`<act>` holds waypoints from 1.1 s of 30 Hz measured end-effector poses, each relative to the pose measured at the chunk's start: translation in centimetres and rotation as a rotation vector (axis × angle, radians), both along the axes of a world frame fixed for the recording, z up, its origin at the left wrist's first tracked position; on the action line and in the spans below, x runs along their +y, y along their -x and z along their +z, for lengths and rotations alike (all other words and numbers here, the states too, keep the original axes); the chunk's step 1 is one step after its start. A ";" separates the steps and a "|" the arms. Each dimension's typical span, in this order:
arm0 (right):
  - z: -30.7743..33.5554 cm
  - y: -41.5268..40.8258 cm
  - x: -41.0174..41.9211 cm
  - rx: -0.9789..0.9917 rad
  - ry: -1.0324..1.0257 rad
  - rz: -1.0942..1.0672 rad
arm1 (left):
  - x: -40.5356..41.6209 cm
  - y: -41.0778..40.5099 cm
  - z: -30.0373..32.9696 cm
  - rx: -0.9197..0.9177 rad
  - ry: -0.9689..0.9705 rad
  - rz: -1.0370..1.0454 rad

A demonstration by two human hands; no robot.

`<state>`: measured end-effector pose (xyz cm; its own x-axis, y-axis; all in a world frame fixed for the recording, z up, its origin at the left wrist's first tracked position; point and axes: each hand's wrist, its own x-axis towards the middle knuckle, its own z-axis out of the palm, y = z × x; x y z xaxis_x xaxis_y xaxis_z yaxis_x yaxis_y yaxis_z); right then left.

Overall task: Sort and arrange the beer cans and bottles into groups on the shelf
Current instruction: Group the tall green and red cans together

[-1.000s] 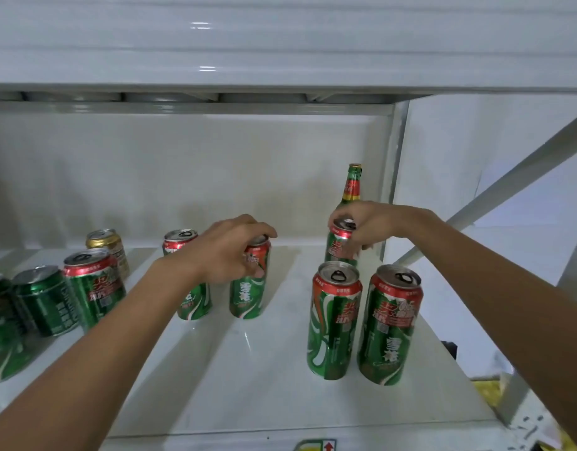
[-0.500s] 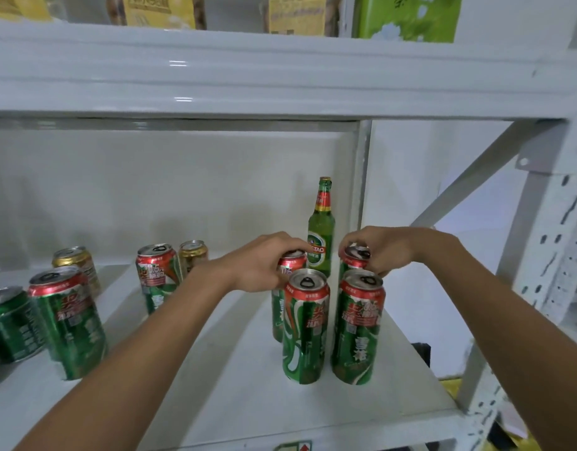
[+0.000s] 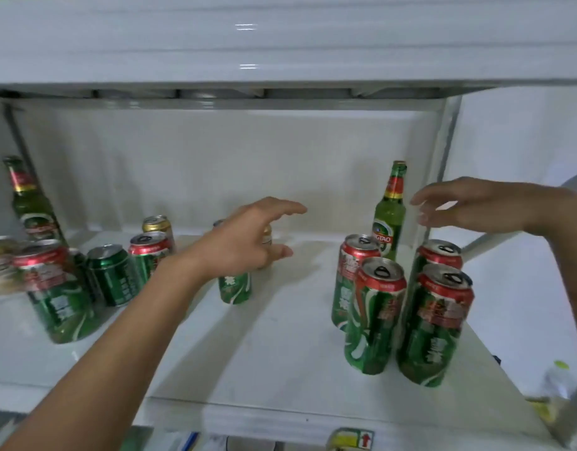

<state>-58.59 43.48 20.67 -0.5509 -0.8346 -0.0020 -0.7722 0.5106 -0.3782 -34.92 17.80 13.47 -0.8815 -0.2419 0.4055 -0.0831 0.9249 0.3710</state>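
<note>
Cans crowd both ends of the white shelf [image 3: 280, 346]. At the right I count four tall green-and-red cans in a tight square: front-left can [image 3: 375, 317], front-right can [image 3: 435, 327], back-left can [image 3: 353, 275], back-right can [image 3: 438, 255], touching or nearly so. A green bottle [image 3: 389, 216] stands upright just behind them, near the right upright post [image 3: 448, 164].

Mid-shelf, one short green can [image 3: 235, 288] stands alone, its top hidden behind my left hand [image 3: 248, 239]. A gold-topped can [image 3: 267, 236] peeks out between the fingers; I cannot tell whether they touch it. The left hand's fingers are spread, gripping nothing.

Left end: a second bottle [image 3: 28, 203] at the back, a gold can [image 3: 156, 224], a red-topped can [image 3: 148, 255], a dark green can [image 3: 109, 275], a tall can [image 3: 54, 294] in front, all blurred.

The right hand [image 3: 472, 206] hovers above the back-right can, fingers loose and apart, empty.

An upper shelf edge [image 3: 280, 43] spans overhead; the back wall is pale. A yellow-green label [image 3: 350, 439] sits below the front lip.
</note>
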 end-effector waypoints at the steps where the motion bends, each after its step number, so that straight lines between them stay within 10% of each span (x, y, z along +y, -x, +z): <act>1: 0.3 -1.2 -0.7 0.013 0.095 0.025 | -1.2 -2.1 0.3 0.056 0.033 0.064; 6: -0.4 -8.9 -7.4 -0.007 0.296 0.245 | -7.8 -10.2 0.2 0.047 0.110 0.387; 16: -10.2 -15.1 -24.1 -0.045 0.236 0.139 | -12.1 -11.9 -4.4 -0.091 -0.001 0.365; 23: -16.5 -16.4 -25.2 -0.330 0.634 -0.032 | -11.0 -11.7 -6.7 0.225 -0.256 0.475; 33: -15.6 -19.3 -16.7 -0.209 0.821 -0.245 | -9.1 -8.8 -4.9 0.416 -0.358 0.261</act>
